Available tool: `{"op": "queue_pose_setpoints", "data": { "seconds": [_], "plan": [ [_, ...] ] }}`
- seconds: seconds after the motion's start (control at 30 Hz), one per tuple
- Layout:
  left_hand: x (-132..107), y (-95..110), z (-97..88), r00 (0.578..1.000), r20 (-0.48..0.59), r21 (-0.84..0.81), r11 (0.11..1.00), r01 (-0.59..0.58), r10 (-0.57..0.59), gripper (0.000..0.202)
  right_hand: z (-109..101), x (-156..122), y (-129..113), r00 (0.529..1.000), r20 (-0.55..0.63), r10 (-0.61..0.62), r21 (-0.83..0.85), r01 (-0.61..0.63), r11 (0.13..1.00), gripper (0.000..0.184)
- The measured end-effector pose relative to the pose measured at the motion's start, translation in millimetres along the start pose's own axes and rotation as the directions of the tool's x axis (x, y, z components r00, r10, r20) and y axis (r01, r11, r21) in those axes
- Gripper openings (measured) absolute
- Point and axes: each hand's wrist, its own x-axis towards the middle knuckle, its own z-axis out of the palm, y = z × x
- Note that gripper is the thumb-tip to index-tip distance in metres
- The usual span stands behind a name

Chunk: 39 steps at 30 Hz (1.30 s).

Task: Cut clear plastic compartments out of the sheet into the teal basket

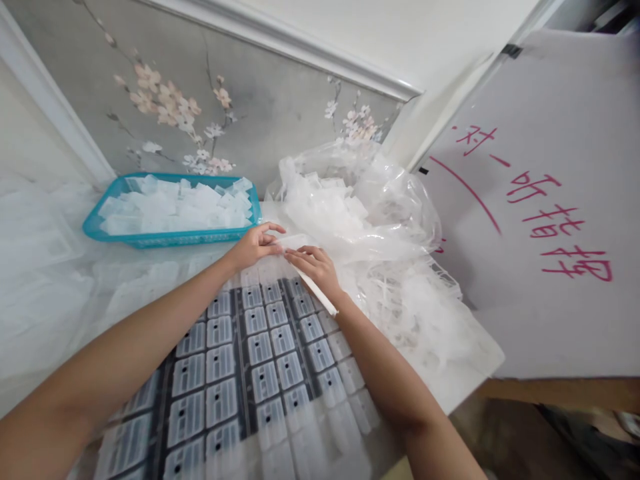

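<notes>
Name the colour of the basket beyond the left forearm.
The basket is turquoise blue, seen best in the head view.

- Apparently a workroom with homelike decor
- Rows of translucent plastic cases (260,348) across a table (473,363)
- Blue basket (200,235) and clear bag (407,200), both heaped with small pieces (185,205)
- Whiteboard (543,223) with red handwriting (555,217)
- Floral wall panel (280,100)

Light falls softly; the plastic bag (407,207) glints; the lower right corner lies dim, blurred.
</notes>
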Motion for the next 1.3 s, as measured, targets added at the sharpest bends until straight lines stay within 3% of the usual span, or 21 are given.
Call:
{"op": "queue_pose_setpoints", "data": {
  "seconds": [0.2, 0.43, 0.73, 0.83, 1.1, 1.3],
  "plan": [
    [-0.7, 1.5, 0.5, 1.000, 0.022, 0.001, 1.000, 0.012, -0.012, 0.061, 5.5, -0.5, -1.9, 0.998, -0.050, 0.039, -0.014, -0.040, 0.999, 0.034],
    [-3.1, 7.8, 4.1, 0.999, 0.038, 0.051, 0.998, -0.029, 0.027, 0.056, 9.0, -1.6, -1.0, 0.990, -0.140, -0.013, 0.064, 0.022, 0.998, 0.033],
    [-7.0, 10.6, 5.5, 0.980, 0.051, 0.328, 0.924, -0.196, 0.190, 0.042, 4.6, 3.7, -7.9, 0.969, -0.247, -0.013, 0.158, 0.054, 0.986, 0.031],
    [-7.1, 9.8, 4.6, 0.973, 0.058, 0.379, 0.897, -0.228, 0.223, 0.040, 4.5, 3.5, -6.3, 0.951, -0.306, 0.053, 0.188, 0.006, 0.982, 0.030],
    [-5.9, 6.1, 2.9, 0.996, 0.031, 0.128, 0.988, -0.086, 0.083, 0.048, 5.5, 4.9, -5.2, 0.967, -0.249, 0.061, 0.284, 0.012, 0.959, 0.020],
    [-4.7, 4.4, 1.7, 0.997, 0.040, 0.059, 0.995, -0.075, 0.073, 0.050, 6.5, 6.0, -4.7, 0.967, -0.236, 0.097, 0.332, -0.013, 0.943, 0.020]
  ]
}}
